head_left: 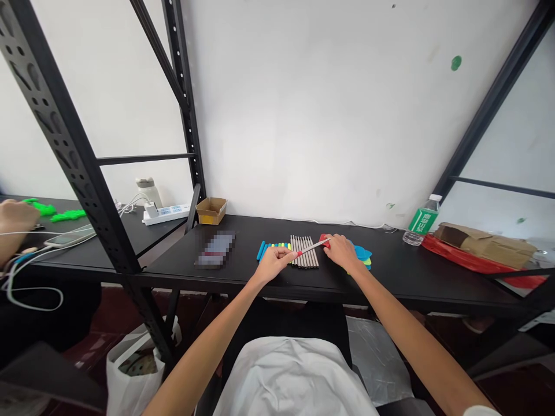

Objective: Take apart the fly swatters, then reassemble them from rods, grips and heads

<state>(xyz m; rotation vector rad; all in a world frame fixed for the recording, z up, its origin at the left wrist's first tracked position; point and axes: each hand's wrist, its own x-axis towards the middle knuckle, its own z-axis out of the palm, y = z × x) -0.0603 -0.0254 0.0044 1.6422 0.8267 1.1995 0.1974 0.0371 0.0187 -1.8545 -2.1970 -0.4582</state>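
Note:
A thin metal rod (313,247) with red parts at both ends spans my two hands above the table. My left hand (273,262) pinches its small red end between thumb and fingers. At the other end, my right hand (341,253) is closed on the larger red piece (323,238), partly hidden by the fingers. Beneath the held rod lies a neat row of several silver rods (306,262). Short blue and yellow cylinders (262,251) are lined up beside my left hand, partly covered by it. Flat blue and yellow pieces (363,253) lie just right of my right hand.
A blurred phone-like object (215,249) and small cardboard box (211,211) lie left on the black table (403,276). Right stand a water bottle (422,221) and cardboard on red plastic (483,245). Black posts frame both sides. Another person's hand (17,225) shows far left.

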